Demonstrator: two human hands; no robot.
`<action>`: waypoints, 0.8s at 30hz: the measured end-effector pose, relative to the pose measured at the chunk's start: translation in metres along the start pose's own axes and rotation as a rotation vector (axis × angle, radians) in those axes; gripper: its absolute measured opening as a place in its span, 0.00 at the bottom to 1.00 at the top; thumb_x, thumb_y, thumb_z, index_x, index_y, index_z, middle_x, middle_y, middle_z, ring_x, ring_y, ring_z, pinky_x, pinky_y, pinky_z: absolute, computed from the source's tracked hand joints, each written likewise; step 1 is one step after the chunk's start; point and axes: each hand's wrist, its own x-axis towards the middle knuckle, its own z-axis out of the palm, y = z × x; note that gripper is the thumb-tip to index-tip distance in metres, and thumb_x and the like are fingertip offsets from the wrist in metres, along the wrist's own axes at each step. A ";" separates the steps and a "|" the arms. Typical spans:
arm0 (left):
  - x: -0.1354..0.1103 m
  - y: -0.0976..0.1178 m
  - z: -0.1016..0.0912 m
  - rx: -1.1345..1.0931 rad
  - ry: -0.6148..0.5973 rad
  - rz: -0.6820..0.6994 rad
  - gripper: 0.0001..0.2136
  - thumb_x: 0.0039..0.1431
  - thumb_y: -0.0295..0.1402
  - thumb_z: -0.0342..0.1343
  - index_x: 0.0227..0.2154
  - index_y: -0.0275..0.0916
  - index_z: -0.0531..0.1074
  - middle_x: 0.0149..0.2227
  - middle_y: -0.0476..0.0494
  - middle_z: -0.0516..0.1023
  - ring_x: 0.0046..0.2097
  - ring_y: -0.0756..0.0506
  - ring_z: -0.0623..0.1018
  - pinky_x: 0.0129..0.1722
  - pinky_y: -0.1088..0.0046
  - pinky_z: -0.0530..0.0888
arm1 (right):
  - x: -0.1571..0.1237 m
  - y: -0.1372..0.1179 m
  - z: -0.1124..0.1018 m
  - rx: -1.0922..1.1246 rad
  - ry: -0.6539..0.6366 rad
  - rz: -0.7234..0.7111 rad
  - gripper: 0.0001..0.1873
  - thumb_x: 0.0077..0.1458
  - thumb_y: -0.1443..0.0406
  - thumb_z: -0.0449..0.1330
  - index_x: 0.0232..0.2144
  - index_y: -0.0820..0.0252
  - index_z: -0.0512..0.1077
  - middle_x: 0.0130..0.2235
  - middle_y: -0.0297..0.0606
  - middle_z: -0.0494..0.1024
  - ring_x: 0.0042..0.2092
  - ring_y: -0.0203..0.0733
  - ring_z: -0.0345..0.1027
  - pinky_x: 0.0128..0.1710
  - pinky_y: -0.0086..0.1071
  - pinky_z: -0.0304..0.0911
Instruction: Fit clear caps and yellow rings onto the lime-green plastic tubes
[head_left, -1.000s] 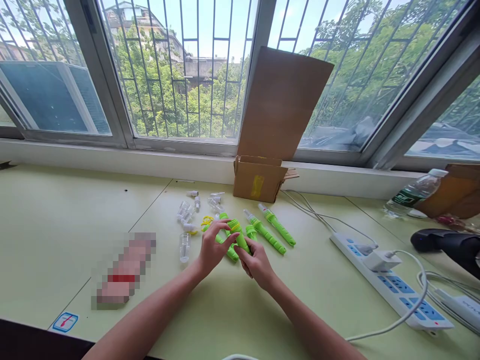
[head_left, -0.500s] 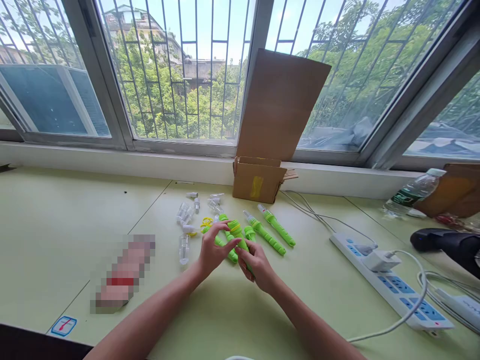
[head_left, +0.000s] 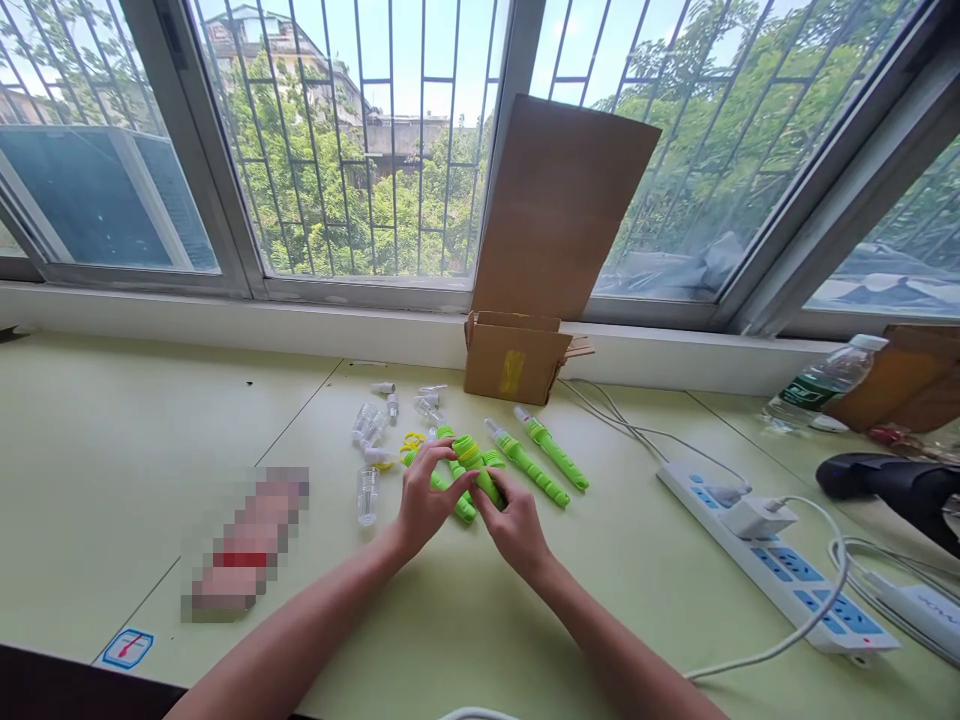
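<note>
At the centre of the frame, the left hand [head_left: 426, 500] is pinching the upper part of a green tube [head_left: 474, 462], thumb against fingers, while the right hand [head_left: 514, 520] is gripping its lower end. The tube is slanting toward the upper left. A pale green tabletop [head_left: 150, 420] is filling the lower half, thin dark seams crossing it. Left of centre, clear plastic parts [head_left: 367, 495] are lying scattered; right of centre, two green sticks [head_left: 529, 465] are lying side by side. At lower right, a white power strip [head_left: 776, 565] is carrying plugs and cables; above it, a water bottle [head_left: 825, 390] is leaning. At upper centre, a cardboard sheet [head_left: 566, 210] is standing against barred windows [head_left: 360, 150], trees showing beyond.
</note>
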 end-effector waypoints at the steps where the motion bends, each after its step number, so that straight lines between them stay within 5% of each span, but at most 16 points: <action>1: 0.000 0.000 0.000 -0.002 -0.006 -0.003 0.10 0.52 0.34 0.64 0.34 0.40 0.69 0.45 0.40 0.77 0.48 0.41 0.77 0.48 0.58 0.73 | 0.000 0.000 0.000 0.039 -0.013 0.015 0.15 0.56 0.54 0.58 0.34 0.60 0.72 0.27 0.36 0.73 0.27 0.39 0.64 0.27 0.31 0.58; 8: 0.001 0.000 -0.001 -0.011 -0.031 0.010 0.11 0.51 0.35 0.64 0.34 0.40 0.69 0.45 0.40 0.77 0.48 0.41 0.77 0.48 0.58 0.73 | 0.000 -0.003 0.001 0.324 -0.146 0.191 0.18 0.53 0.50 0.60 0.26 0.57 0.65 0.14 0.24 0.57 0.14 0.30 0.46 0.14 0.28 0.41; 24: 0.000 0.000 0.000 -0.081 -0.014 -0.054 0.09 0.53 0.33 0.63 0.35 0.40 0.69 0.44 0.41 0.78 0.47 0.43 0.78 0.48 0.60 0.74 | 0.000 -0.003 -0.004 0.572 -0.291 0.321 0.18 0.53 0.51 0.59 0.26 0.58 0.62 0.17 0.24 0.63 0.12 0.26 0.47 0.10 0.24 0.42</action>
